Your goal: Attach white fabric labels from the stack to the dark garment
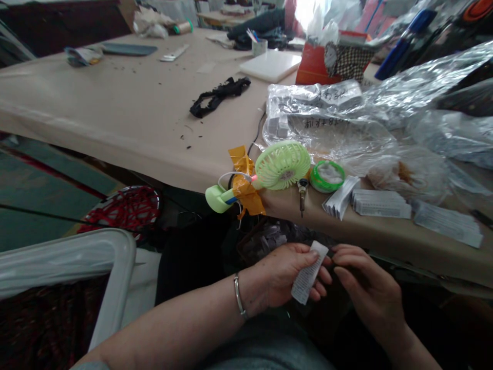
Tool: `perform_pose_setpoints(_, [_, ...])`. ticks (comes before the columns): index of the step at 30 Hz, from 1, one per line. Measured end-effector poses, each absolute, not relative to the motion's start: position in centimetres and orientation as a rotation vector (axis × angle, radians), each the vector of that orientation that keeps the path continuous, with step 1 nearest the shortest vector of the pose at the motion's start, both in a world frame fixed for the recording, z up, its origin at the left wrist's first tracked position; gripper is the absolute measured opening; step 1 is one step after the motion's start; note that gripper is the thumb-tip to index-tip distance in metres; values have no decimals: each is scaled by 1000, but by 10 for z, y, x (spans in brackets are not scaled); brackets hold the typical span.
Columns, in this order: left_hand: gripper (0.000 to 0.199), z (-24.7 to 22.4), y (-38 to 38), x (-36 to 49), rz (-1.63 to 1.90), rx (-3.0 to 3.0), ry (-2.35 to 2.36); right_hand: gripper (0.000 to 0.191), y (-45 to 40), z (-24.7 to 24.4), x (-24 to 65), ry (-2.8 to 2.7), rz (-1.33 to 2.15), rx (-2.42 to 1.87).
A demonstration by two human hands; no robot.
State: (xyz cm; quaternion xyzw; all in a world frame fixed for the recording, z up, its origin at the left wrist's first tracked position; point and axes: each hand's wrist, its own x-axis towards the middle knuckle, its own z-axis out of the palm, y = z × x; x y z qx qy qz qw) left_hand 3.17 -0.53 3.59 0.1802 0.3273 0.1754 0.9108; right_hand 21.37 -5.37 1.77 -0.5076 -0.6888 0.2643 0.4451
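Note:
My left hand (285, 272), with a silver bracelet at the wrist, holds a white printed label (309, 275) between thumb and fingers, above my lap. Close on its right, my right hand (365, 282) has its thumb and fingers bent together beside the label's upper end; whatever it pinches is too small and dark to make out. On the table edge above the hands lie a folded bundle of white strips (341, 198) and stacks of printed labels (381, 204). A green round tub (327, 177) with white contents and a soldering-iron-like tool (302, 198) are beside them.
A green fan (282, 165) is taped to the table edge (173, 174). Clear plastic bags (327, 128) cover the right side. A black strap (219, 96) lies farther back. At lower left is a white bin (123, 257) with dark red contents, near a basket (123, 210) of red pieces.

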Motion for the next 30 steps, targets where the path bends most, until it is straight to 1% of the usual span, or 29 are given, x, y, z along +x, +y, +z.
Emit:
perform_pose_setpoints(1, [27, 37, -6, 30, 322, 396, 654, 15, -51, 16, 217, -1592, 831, -1306])
perform_pose_setpoints(2, [27, 38, -6, 28, 295, 412, 636, 21, -47, 13, 220, -1500, 1049, -1307])
perform_pose_setpoints(4, [26, 39, -9, 27, 263, 436, 606, 40, -40, 8, 222, -1383, 1487, -1189])
perform_pose_setpoints(6, [26, 39, -12, 27, 238, 468, 591, 48, -35, 3, 220, -1319, 1741, -1029])
perform_pose_setpoints(10, [27, 40, -16, 27, 226, 511, 616, 37, -33, -6, 213, -1166, 1895, -870])
perform_pose_setpoints(14, [22, 40, -17, 28, 233, 534, 648, 30, -33, -7, 208, -1088, 1938, -871])
perform_pose_setpoints(17, [20, 38, -18, 28, 231, 541, 673, 30, -34, -4, 207, -1144, 1906, -922])
perform_pose_setpoints(20, [23, 37, -17, 26, 259, 541, 680, 40, -35, 1, 206, -1301, 1787, -1003])
perform_pose_setpoints(22, [25, 38, -16, 24, 291, 543, 686, 43, -37, 6, 204, -1435, 1568, -1122])
perform_pose_setpoints(27, [18, 42, -10, 22, 349, 517, 736, 42, -42, 18, 197, -1839, 706, -1380])
perform_pose_setpoints(28, [18, 42, -9, 23, 355, 518, 749, 41, -43, 19, 195, -1903, 609, -1390])
perform_pose_setpoints(30, [18, 41, -8, 23, 360, 519, 777, 39, -44, 19, 191, -1974, 520, -1398])
